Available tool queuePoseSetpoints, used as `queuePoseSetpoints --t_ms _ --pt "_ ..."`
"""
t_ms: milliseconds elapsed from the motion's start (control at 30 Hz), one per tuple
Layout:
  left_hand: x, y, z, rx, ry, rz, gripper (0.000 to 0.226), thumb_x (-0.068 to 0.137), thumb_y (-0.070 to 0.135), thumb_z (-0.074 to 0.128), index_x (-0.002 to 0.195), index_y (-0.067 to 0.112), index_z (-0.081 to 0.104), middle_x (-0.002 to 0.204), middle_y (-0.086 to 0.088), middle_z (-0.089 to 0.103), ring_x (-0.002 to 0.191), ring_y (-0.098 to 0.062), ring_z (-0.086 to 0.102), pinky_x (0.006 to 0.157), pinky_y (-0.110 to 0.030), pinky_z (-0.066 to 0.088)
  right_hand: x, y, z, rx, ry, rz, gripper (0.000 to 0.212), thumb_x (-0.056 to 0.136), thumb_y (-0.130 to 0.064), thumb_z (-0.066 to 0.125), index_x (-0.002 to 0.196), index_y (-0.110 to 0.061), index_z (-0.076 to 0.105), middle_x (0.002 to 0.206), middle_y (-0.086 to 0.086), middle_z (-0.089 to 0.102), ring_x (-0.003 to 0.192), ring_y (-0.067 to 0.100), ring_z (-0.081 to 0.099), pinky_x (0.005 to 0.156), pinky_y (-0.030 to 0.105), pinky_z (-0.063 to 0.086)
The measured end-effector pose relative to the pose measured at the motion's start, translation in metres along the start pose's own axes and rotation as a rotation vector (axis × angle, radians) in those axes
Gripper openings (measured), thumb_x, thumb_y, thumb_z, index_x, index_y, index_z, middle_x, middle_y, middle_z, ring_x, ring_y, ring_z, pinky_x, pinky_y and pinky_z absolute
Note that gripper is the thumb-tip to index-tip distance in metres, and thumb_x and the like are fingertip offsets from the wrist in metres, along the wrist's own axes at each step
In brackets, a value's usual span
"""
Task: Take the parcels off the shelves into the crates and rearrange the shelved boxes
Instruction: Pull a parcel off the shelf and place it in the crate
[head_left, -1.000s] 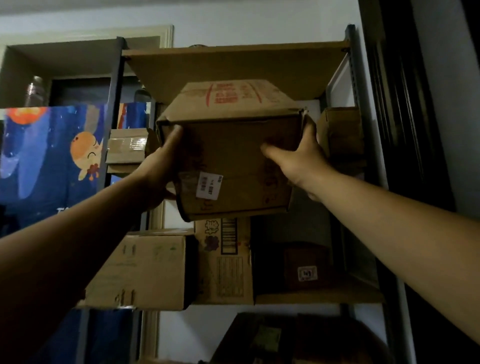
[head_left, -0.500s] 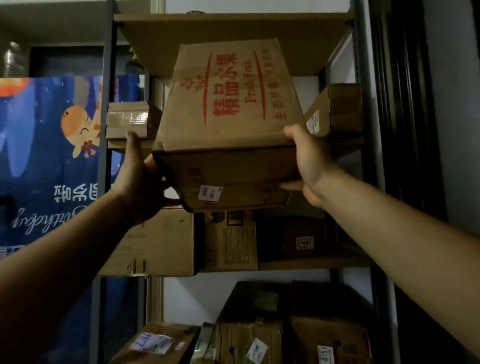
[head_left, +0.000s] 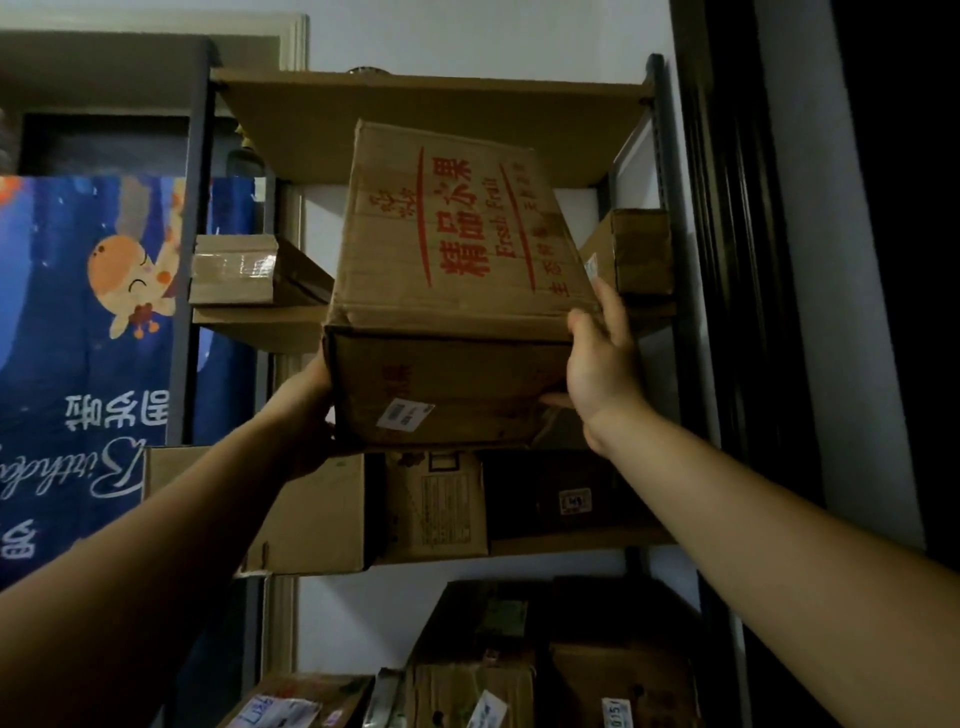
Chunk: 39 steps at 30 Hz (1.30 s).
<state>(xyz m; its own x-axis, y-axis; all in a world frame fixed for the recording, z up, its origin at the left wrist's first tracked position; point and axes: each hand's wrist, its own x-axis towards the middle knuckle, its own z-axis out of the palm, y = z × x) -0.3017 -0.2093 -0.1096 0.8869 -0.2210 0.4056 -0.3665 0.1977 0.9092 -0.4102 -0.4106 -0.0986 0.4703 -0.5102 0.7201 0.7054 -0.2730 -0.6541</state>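
Observation:
A large cardboard box (head_left: 457, 291) with red print and a white label on its front sits tilted at the front of the upper shelf (head_left: 260, 325), its top face turned toward me. My left hand (head_left: 306, 410) grips its lower left corner. My right hand (head_left: 602, 364) clasps its right edge, thumb under the front face. Much of the box juts out past the shelf's front edge.
A small taped box (head_left: 234, 270) lies left on the same shelf and another box (head_left: 636, 249) right. Below, the middle shelf holds three boxes (head_left: 322, 514). More labelled parcels (head_left: 467, 691) sit at the bottom. A blue banner (head_left: 88, 364) hangs left, a dark door frame (head_left: 727, 260) right.
The box has tipped so its printed top faces me more, and it sits deeper toward the shelf. My right hand slid from the front face to the right edge; my left moved lower.

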Motion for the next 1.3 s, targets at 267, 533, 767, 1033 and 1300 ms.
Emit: queuePoseSetpoints --t_ms 267,533,767,1033,1300 --pt "-0.009 0.01 0.02 -0.061 -0.092 -0.182 0.07 0.07 0.08 0.05 0.107 0.021 0.054 0.108 -0.017 0.054 0.092 -0.036 0.06 0.061 -0.043 0.057 0.004 -0.018 0.003 -0.806 -0.113 -0.091 0.074 0.085 -0.068 0.04 0.149 -0.04 0.015 0.157 -0.003 -0.011 0.144 0.034 -0.008 0.114 0.059 0.011" --pt "-0.004 0.007 0.018 0.069 -0.103 -0.202 0.092 0.069 0.079 0.048 0.134 0.015 0.041 0.116 -0.016 0.054 0.108 -0.038 0.052 0.086 -0.051 0.046 -0.003 -0.028 0.005 -0.906 -0.193 -0.133 0.076 0.083 -0.076 0.027 0.149 -0.043 0.007 0.16 -0.002 -0.004 0.145 0.03 -0.015 0.112 0.064 0.001" --pt "-0.015 0.024 0.011 -0.045 -0.188 -0.113 0.064 0.071 0.053 0.063 0.124 0.022 0.045 0.112 -0.019 0.059 0.09 -0.035 0.066 0.066 -0.046 0.056 0.002 -0.052 -0.007 -0.48 -0.278 -0.091 0.074 0.086 -0.066 0.039 0.148 -0.028 0.03 0.154 0.002 0.029 0.141 0.026 0.027 0.116 0.046 0.022" --pt "-0.022 0.018 0.024 -0.171 -0.198 0.072 0.08 0.069 0.024 0.07 0.137 0.036 0.03 0.121 -0.01 0.053 0.096 -0.033 0.065 0.067 -0.048 0.058 0.0 -0.046 -0.042 -0.268 -0.341 0.068 0.05 0.073 -0.04 0.063 0.122 -0.038 0.056 0.116 -0.001 0.063 0.107 0.023 0.059 0.088 0.043 0.052" --pt "-0.034 0.006 0.035 -0.112 -0.268 0.304 0.061 0.066 0.014 0.068 0.122 0.026 0.046 0.112 -0.008 0.068 0.095 -0.025 0.07 0.083 -0.049 0.054 -0.007 -0.012 -0.052 -0.205 -0.234 0.093 0.047 0.083 -0.011 0.066 0.117 -0.03 0.04 0.107 -0.005 0.061 0.098 0.014 0.059 0.087 0.04 0.052"
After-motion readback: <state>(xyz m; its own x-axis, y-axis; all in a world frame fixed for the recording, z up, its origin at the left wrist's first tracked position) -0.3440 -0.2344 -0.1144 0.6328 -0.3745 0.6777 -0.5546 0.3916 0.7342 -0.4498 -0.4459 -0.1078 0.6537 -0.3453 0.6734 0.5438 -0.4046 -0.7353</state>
